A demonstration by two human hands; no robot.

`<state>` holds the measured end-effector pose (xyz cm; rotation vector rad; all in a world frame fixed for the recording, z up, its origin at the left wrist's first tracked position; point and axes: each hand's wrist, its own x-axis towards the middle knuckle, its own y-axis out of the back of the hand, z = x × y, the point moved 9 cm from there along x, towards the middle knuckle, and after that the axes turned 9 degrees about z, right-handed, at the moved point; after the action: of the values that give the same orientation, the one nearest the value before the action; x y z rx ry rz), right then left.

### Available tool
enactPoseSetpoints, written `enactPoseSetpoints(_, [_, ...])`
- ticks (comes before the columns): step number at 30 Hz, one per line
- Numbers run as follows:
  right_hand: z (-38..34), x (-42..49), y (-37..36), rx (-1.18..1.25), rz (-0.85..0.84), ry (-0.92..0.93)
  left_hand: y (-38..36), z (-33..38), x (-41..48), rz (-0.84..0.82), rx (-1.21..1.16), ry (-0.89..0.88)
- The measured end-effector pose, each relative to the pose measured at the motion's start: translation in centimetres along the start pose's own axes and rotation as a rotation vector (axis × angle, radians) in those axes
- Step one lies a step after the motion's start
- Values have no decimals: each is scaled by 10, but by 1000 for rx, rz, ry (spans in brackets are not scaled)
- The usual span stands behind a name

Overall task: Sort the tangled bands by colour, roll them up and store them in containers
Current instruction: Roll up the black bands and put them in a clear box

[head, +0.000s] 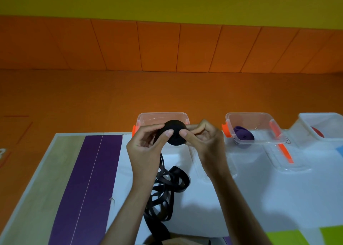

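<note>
Both hands hold a black roll of band [176,133] up in front of a clear container [148,117] at the table's far edge. My left hand [146,148] grips the roll's left side, thumb on its face. My right hand [200,138] pinches its right side. The loose black band [167,187] trails down from the roll into a tangled heap on the white table. A second clear container [263,120] to the right holds a rolled purple band [243,135]. A white container [306,124] at the far right holds something red [317,132].
Clear lids with an orange clip [284,151] lie on the table in front of the containers. A purple strip [89,179] and a wooden margin run down the table's left side. Green patches [289,237] show at the near right. An orange wall rises behind.
</note>
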<state>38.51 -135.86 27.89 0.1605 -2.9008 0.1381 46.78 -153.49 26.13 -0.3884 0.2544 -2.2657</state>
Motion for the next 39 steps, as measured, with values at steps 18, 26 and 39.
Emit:
enactPoseSetpoints(18, [0, 0, -12, 25, 10, 34, 1, -11, 0, -61, 53, -5])
enactPoseSetpoints(26, [5, 2, -1, -10, 98, 47, 7, -15, 2, -10, 66, 6])
enactPoseSetpoints(39, [2, 5, 6, -16, 120, 82, 1, -18, 0, -127, 59, 63])
